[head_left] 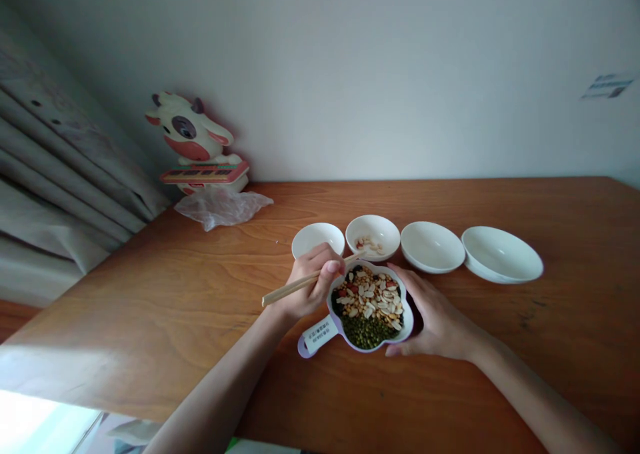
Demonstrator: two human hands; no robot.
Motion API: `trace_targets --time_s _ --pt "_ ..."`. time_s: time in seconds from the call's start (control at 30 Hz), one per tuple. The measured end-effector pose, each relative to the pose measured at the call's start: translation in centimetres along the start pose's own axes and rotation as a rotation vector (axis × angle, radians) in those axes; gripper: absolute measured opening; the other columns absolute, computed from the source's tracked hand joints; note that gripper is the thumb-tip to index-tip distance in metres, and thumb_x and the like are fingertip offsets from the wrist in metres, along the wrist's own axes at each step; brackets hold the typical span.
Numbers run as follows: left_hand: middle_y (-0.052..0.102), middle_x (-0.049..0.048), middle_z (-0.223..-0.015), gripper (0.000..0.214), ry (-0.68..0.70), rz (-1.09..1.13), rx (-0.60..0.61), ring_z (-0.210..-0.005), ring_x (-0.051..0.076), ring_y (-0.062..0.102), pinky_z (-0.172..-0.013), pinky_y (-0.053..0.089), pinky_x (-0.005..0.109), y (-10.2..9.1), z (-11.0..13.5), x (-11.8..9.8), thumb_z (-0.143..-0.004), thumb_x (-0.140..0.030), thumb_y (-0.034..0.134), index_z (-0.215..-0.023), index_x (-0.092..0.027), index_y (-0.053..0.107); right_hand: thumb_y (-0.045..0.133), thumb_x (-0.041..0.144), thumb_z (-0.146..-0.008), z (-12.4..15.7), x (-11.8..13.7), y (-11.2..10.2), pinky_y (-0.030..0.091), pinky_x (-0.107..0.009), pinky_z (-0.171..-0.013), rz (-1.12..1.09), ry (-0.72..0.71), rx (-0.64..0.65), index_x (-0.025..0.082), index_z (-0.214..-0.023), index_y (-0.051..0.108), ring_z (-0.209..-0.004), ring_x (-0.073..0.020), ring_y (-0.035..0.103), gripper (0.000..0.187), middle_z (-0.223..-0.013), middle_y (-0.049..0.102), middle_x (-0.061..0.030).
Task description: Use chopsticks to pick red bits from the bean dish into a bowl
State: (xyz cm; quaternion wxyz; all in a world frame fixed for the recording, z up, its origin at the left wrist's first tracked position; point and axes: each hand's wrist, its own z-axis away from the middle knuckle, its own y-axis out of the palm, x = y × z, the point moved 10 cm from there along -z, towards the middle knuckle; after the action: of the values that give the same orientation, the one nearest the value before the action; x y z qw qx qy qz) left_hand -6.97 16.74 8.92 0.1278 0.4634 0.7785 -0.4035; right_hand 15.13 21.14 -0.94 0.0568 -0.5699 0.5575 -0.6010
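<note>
The left hand (314, 282) has its fingers closed around the chopsticks (290, 290), their tips at the near rim of a white bowl (373, 225). The handled dish (409, 315) (beans and peanuts (373, 304) inside) lies between both hands, the right hand (443, 317) gripping its right side, fingers at the far edge, thumb at the near.
</note>
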Motion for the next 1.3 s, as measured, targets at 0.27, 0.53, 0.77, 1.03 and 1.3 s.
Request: trace_targets --time_s 0.27,0.53,0.77,1.03,1.3 --pt "0.069 0.0065 -0.081 0.062 0.093 0.055 0.014 -0.075 0.019 0.066 -0.072 0.053 0.033 -0.5 0.5 -1.9 -0.125 -0.048 0.029 -0.088 -0.019 0.07 0.102 0.077 -0.065 0.1 -0.1 -0.1 0.047 -0.078 -0.127 -0.017 0.004 -0.002 0.039 -0.181 0.019 -0.158 -0.0537 0.052 0.147 -0.178 0.048 -0.0174" --pt "0.068 0.0059 -0.079 0.065 0.006 0.02 0.221 -0.073 0.019 0.064 -0.072 0.053 0.032 0.9 0.1 -1.8 -0.125 -0.045 0.026 -0.082 -0.019 0.068 0.102 0.077 -0.064 0.4 -0.7 0.2 0.047 -0.08 -0.127 0.002 0.011 -0.007 0.039 -0.181 0.016 -0.16 -0.0554 0.05 0.151 -0.18 0.045 -0.0189" --pt "0.07 0.0069 -0.08 0.067 -0.031 0.025 0.198 -0.075 0.02 0.065 -0.078 0.056 0.034 1.0 0.3 -1.3 -0.124 -0.049 0.024 -0.083 -0.02 0.067 0.103 0.076 -0.063 0.3 -0.6 0.1 0.049 -0.079 -0.125 0.004 0.008 -0.007 0.041 -0.181 0.017 -0.158 -0.055 0.052 0.15 -0.178 0.047 -0.0175" --pt "0.068 0.0068 -0.081 0.065 -0.019 0.018 0.202 -0.076 0.02 0.065 -0.075 0.054 0.033 1.4 0.2 -1.4 -0.124 -0.049 0.025 -0.084 -0.02 0.066 0.102 0.078 -0.064 0.3 -0.5 0.1 0.049 -0.082 -0.124 0.011 0.009 -0.006 0.041 -0.179 0.016 -0.158 -0.0562 0.052 0.148 -0.178 0.047 -0.0203" --pt "0.067 0.0065 -0.081 0.066 0.04 -0.079 0.214 -0.073 0.02 0.064 -0.072 0.053 0.033 2.2 0.6 -1.1 -0.125 -0.046 0.022 -0.083 -0.019 0.065 0.102 0.079 -0.064 0.2 -0.6 0.1 0.048 -0.079 -0.126 -0.012 0.018 0.005 0.039 -0.18 0.019 -0.159 -0.0551 0.051 0.148 -0.177 0.048 -0.0192"
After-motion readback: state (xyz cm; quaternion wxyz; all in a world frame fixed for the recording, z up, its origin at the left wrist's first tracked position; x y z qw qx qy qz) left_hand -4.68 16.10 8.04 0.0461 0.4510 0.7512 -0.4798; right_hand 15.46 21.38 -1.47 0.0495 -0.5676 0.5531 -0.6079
